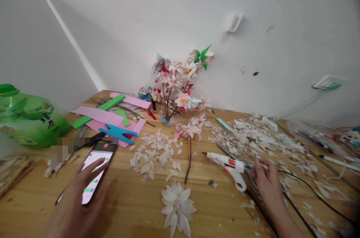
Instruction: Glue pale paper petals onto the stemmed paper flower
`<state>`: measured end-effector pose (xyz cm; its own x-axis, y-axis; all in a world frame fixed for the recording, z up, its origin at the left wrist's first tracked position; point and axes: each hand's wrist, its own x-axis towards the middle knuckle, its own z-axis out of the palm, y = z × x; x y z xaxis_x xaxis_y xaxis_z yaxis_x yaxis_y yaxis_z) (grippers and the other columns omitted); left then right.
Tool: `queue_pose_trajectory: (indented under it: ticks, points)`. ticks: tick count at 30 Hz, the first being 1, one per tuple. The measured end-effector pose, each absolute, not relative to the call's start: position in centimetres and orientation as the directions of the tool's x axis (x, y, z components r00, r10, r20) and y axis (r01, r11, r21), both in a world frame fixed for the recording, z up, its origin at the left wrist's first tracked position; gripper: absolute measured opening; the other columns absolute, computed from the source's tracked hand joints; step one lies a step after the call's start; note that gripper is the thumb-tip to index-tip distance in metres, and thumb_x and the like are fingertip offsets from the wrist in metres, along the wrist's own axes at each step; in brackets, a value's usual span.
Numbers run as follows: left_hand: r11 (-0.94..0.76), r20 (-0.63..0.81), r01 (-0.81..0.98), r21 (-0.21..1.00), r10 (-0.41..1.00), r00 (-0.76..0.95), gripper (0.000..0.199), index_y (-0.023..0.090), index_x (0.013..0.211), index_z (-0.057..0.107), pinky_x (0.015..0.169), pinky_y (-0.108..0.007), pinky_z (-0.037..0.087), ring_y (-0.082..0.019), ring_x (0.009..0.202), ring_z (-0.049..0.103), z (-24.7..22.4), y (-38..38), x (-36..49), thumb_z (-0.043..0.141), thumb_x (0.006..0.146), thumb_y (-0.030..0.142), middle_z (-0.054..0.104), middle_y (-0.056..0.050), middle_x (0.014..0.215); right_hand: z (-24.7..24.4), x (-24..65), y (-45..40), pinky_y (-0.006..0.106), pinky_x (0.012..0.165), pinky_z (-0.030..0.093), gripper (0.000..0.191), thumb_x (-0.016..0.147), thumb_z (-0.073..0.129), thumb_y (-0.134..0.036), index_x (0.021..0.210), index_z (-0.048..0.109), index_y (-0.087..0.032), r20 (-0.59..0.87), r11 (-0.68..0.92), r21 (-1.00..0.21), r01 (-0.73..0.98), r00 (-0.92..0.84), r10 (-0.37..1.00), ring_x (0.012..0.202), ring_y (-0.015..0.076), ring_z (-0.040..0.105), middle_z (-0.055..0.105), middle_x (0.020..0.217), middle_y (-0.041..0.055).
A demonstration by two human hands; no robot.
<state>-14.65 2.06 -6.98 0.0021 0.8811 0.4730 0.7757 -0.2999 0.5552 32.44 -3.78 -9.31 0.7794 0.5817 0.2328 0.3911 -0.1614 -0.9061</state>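
My left hand (81,196) is over a phone (97,170) with a lit screen, its fingers spread across the glass. On the right, my right hand (267,181) has thumb and fingers drawn together at the edge of the petal pile; what they hold, if anything, is too small to make out. Beside it lies a white hot glue gun (229,163) with a small red light. A grey metal tool (223,150), partly hidden, lies behind the gun. Between my hands are a white petal flower (178,208) and a flower on a brown stem (189,159).
Loose petals (154,149) lie mid-table, with a larger petal heap (258,136) at right. A branch of handmade flowers (177,84) stands by the wall. Coloured paper strips (98,116) and a green bottle (30,119) are at left. A black cord (312,183) crosses the right side.
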Motion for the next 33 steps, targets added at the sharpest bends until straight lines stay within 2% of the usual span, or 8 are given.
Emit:
queue_pose_trajectory:
  ticks: [5, 8, 14, 18, 23, 27, 29, 33]
  points:
    - [-0.379, 0.362, 0.716, 0.586, 0.913, 0.187, 0.044, 0.026, 0.124, 0.039, 0.090, -0.042, 0.050, -0.025, 0.110, 0.057, -6.6, 2.7, -11.9, 0.050, 0.081, 0.030, 0.061, -0.007, 0.117, -7.3, 32.0, -4.1, 0.028, 0.041, 0.031, 0.045, 0.069, 0.055, -0.063, 0.085, 0.042, -0.024, 0.257, -0.115, -0.922, 0.369, 0.807, 0.531, 0.044, 0.0151, 0.041, 0.045, 0.052, -0.0047]
    - [-0.470, 0.370, 0.679, 0.564, 0.879, 0.300, 0.041, 0.027, 0.119, 0.043, 0.093, -0.041, 0.048, -0.024, 0.111, 0.056, -6.6, 2.3, -9.7, 0.052, 0.079, 0.024, 0.058, -0.006, 0.120, -5.9, 31.6, -4.3, 0.028, 0.041, 0.030, 0.044, 0.068, 0.056, -0.063, 0.082, 0.041, -0.024, 0.283, -0.072, -0.931, 0.359, 0.831, 0.479, 0.045, 0.0150, 0.041, 0.045, 0.055, -0.0033]
    - [-0.520, 0.311, 0.550, 0.654, 0.847, 0.432, 0.047, 0.025, 0.119, 0.044, 0.094, -0.039, 0.046, -0.021, 0.114, 0.053, -6.3, 2.9, -5.4, 0.049, 0.074, 0.011, 0.055, -0.008, 0.123, -3.1, 28.2, -4.1, 0.028, 0.044, 0.031, 0.035, 0.075, 0.054, -0.059, 0.081, 0.042, -0.026, 0.385, 0.063, -0.914, 0.401, 0.806, 0.449, 0.049, 0.0146, 0.041, 0.045, 0.059, -0.0023]
    - [-0.495, 0.264, 0.557, 0.667, 0.856, 0.444, 0.048, 0.022, 0.117, 0.045, 0.096, -0.043, 0.044, -0.023, 0.117, 0.050, -5.7, 4.0, -3.6, 0.048, 0.072, 0.009, 0.053, -0.010, 0.124, -2.6, 25.2, -4.0, 0.028, 0.048, 0.033, 0.033, 0.083, 0.046, -0.056, 0.080, 0.040, -0.024, 0.595, 0.136, -0.770, 0.623, 0.626, 0.503, 0.050, 0.0151, 0.042, 0.044, 0.057, -0.0036]
    - [-0.547, 0.319, 0.543, 0.637, 0.828, 0.461, 0.050, 0.022, 0.121, 0.041, 0.096, -0.045, 0.043, -0.024, 0.118, 0.049, -6.6, 3.8, -3.3, 0.048, 0.073, 0.008, 0.051, -0.011, 0.126, -3.3, 23.4, -3.8, 0.027, 0.049, 0.037, 0.021, 0.088, 0.044, -0.040, 0.077, 0.046, -0.023, 0.706, 0.163, -0.482, 0.861, 0.271, 0.654, 0.048, 0.0157, 0.049, 0.052, 0.057, -0.0011]
    - [-0.572, 0.362, 0.565, 0.595, 0.818, 0.447, 0.050, 0.021, 0.122, 0.040, 0.098, -0.045, 0.042, -0.024, 0.120, 0.048, -7.5, 3.7, -4.2, 0.047, 0.074, 0.008, 0.052, -0.012, 0.126, -2.9, 21.7, -3.1, 0.024, 0.042, 0.029, 0.028, 0.091, 0.037, -0.027, 0.063, 0.039, -0.024, 0.682, 0.268, -0.255, 0.929, -0.024, 0.731, 0.038, 0.0128, 0.043, 0.043, 0.045, -0.0049]
    - [-0.580, 0.380, 0.571, 0.581, 0.814, 0.440, 0.049, 0.022, 0.122, 0.042, 0.098, -0.045, 0.042, -0.024, 0.119, 0.048, -7.8, 3.9, -4.6, 0.047, 0.075, 0.008, 0.052, -0.011, 0.125, -2.9, 20.8, -2.8, 0.024, 0.041, 0.028, 0.033, 0.092, 0.034, -0.025, 0.059, 0.034, -0.024, 0.651, 0.303, -0.213, 0.929, -0.096, 0.753, 0.037, 0.0122, 0.041, 0.039, 0.044, -0.0055]
    - [-0.562, 0.384, 0.567, 0.603, 0.827, 0.411, 0.047, 0.025, 0.122, 0.041, 0.095, -0.044, 0.045, -0.023, 0.120, 0.047, -8.0, 4.4, -5.1, 0.043, 0.078, 0.007, 0.050, -0.009, 0.127, -3.5, 19.3, -2.4, 0.024, 0.044, 0.029, 0.038, 0.094, 0.033, -0.027, 0.056, 0.033, -0.023, 0.558, 0.334, -0.194, 0.922, -0.177, 0.811, 0.041, 0.0130, 0.044, 0.044, 0.047, -0.0034]
